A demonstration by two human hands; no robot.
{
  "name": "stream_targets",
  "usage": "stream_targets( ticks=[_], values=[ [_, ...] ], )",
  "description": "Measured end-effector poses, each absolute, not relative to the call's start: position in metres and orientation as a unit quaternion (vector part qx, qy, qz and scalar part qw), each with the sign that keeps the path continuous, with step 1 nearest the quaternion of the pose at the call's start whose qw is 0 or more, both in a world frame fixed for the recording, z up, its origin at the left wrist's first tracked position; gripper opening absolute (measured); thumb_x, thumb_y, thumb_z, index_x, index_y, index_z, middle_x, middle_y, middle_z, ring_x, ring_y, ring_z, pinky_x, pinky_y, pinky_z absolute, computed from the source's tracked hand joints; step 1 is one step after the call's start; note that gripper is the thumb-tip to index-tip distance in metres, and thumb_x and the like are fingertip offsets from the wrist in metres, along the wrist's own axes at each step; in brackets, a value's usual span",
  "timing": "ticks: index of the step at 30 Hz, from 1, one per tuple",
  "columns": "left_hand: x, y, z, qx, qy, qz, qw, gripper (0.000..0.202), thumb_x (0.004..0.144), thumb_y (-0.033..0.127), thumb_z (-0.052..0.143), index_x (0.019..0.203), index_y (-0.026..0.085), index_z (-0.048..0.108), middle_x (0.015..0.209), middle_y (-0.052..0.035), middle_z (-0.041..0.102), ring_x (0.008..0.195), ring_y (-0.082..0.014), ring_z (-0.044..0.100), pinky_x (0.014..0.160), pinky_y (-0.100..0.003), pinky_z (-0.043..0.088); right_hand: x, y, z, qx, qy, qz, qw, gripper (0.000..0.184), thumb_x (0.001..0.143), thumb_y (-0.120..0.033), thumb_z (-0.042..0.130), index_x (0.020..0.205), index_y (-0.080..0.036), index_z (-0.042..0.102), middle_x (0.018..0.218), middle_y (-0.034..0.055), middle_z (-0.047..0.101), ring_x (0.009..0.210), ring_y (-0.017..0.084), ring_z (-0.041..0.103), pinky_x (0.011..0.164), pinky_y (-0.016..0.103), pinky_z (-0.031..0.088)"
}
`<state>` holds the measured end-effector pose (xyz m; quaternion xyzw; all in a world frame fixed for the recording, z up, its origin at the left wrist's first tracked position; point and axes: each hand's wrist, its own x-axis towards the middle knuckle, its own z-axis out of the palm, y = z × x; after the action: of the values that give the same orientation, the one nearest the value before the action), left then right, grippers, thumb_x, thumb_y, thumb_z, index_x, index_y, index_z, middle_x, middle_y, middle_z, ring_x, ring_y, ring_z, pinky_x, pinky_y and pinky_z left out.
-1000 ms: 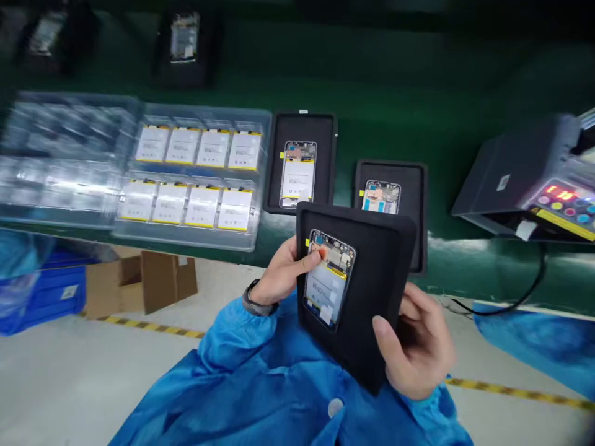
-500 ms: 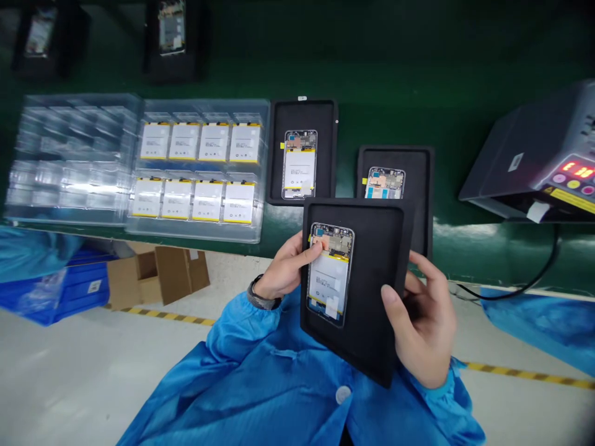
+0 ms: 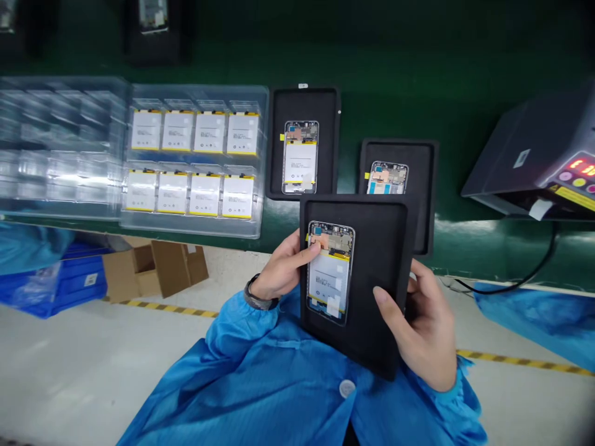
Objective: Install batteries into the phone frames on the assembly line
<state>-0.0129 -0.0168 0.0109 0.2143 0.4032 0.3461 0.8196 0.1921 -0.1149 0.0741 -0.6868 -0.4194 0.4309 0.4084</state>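
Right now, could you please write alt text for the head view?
A person's left hand and right hand hold a black tray with an opened phone. On the green table beyond are more black trays, a clear tray of eight batteries and a dark device.

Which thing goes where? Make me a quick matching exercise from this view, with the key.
1. Left hand
2. Open brown cardboard box
3. Dark grey boxy machine
4. Clear plastic tray of eight white batteries

A. at the picture's right edge
B. beside the blue plastic bin
C. beside another clear plastic tray, on the dark green table
D. gripping a black rectangular tray, thumb over an open rectangular phone

Pairs: 1-D, 2-B, 3-A, 4-C
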Motion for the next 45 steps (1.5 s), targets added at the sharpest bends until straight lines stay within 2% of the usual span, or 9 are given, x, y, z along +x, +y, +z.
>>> stream_targets(
  ticks=[7,16,25,31,36,39,41,43,45],
  values=[
    [-0.014,-0.018,0.012,0.209,0.410,0.349,0.816,0.035,0.082,0.036,0.089,0.109,0.018,0.075,0.099,-0.0046,0.078,0.091,-0.0209,0.074,0.084,-0.031,0.059,0.192,-0.117,0.073,-0.685,-0.432,0.419,0.410,0.044,0.098,-0.032,0.072,0.141,-0.032,0.061,0.098,0.0022,0.076,0.082,0.020,0.074,0.071,0.031,0.065],
    [-0.012,-0.021,0.012,0.241,0.413,0.356,0.803,0.033,0.084,0.035,0.087,0.106,0.017,0.072,0.096,-0.0040,0.077,0.083,-0.0195,0.073,0.077,-0.030,0.058,0.193,-0.119,0.068,-0.690,-0.427,0.414,0.413,0.044,0.097,-0.034,0.073,0.139,-0.027,0.062,0.095,0.0030,0.073,0.078,0.020,0.070,0.070,0.031,0.064],
    [-0.012,-0.023,0.015,0.242,0.402,0.364,0.805,0.037,0.083,0.030,0.088,0.113,0.018,0.071,0.101,-0.0048,0.078,0.086,-0.0184,0.075,0.080,-0.028,0.060,0.195,-0.117,0.064,-0.687,-0.436,0.407,0.415,0.042,0.098,-0.035,0.073,0.137,-0.026,0.063,0.097,0.0034,0.074,0.080,0.020,0.071,0.072,0.031,0.063],
    [-0.010,-0.025,0.017,0.242,0.411,0.376,0.795,0.034,0.082,0.028,0.090,0.108,0.018,0.071,0.096,-0.0029,0.078,0.082,-0.0159,0.073,0.074,-0.025,0.059,0.198,-0.113,0.066,-0.685,-0.455,0.404,0.400,0.047,0.098,-0.034,0.074,0.142,-0.028,0.060,0.103,0.0044,0.075,0.090,0.023,0.075,0.082,0.037,0.066],
    [-0.008,-0.027,0.022,0.257,0.424,0.399,0.771,0.031,0.081,0.030,0.090,0.102,0.017,0.072,0.091,-0.0019,0.076,0.076,-0.0138,0.070,0.071,-0.024,0.058,0.201,-0.113,0.066,-0.683,-0.463,0.415,0.383,0.047,0.099,-0.036,0.072,0.143,-0.027,0.059,0.104,0.0055,0.076,0.089,0.024,0.075,0.081,0.038,0.067],
    [-0.008,-0.030,0.024,0.267,0.443,0.401,0.756,0.033,0.082,0.032,0.089,0.105,0.017,0.072,0.095,-0.0032,0.077,0.080,-0.0157,0.071,0.074,-0.026,0.058,0.201,-0.113,0.067,-0.697,-0.475,0.387,0.372,0.058,0.098,-0.038,0.072,0.151,-0.027,0.051,0.118,0.0099,0.073,0.103,0.029,0.074,0.090,0.046,0.065],
    [-0.009,-0.032,0.024,0.275,0.451,0.397,0.750,0.034,0.083,0.032,0.089,0.109,0.018,0.072,0.100,-0.0037,0.078,0.085,-0.0165,0.071,0.077,-0.026,0.058,0.197,-0.111,0.071,-0.719,-0.498,0.306,0.377,0.072,0.096,-0.039,0.075,0.159,-0.027,0.041,0.143,0.0150,0.061,0.129,0.035,0.063,0.107,0.058,0.056],
    [-0.009,-0.035,0.024,0.287,0.456,0.393,0.745,0.035,0.084,0.032,0.088,0.113,0.019,0.071,0.106,-0.0043,0.078,0.090,-0.0176,0.072,0.080,-0.026,0.058,0.188,-0.105,0.077,-0.732,-0.532,0.216,0.366,0.086,0.093,-0.041,0.077,0.165,-0.027,0.031,0.166,0.0176,0.038,0.153,0.042,0.039,0.121,0.070,0.036],
    [-0.008,-0.037,0.023,0.299,0.456,0.387,0.744,0.039,0.085,0.033,0.087,0.118,0.019,0.070,0.113,-0.0059,0.078,0.097,-0.0199,0.073,0.085,-0.028,0.059,0.177,-0.095,0.084,-0.731,-0.572,0.169,0.332,0.093,0.092,-0.044,0.077,0.167,-0.027,0.025,0.175,0.0168,0.016,0.162,0.047,0.014,0.124,0.078,0.019]
  ],
)
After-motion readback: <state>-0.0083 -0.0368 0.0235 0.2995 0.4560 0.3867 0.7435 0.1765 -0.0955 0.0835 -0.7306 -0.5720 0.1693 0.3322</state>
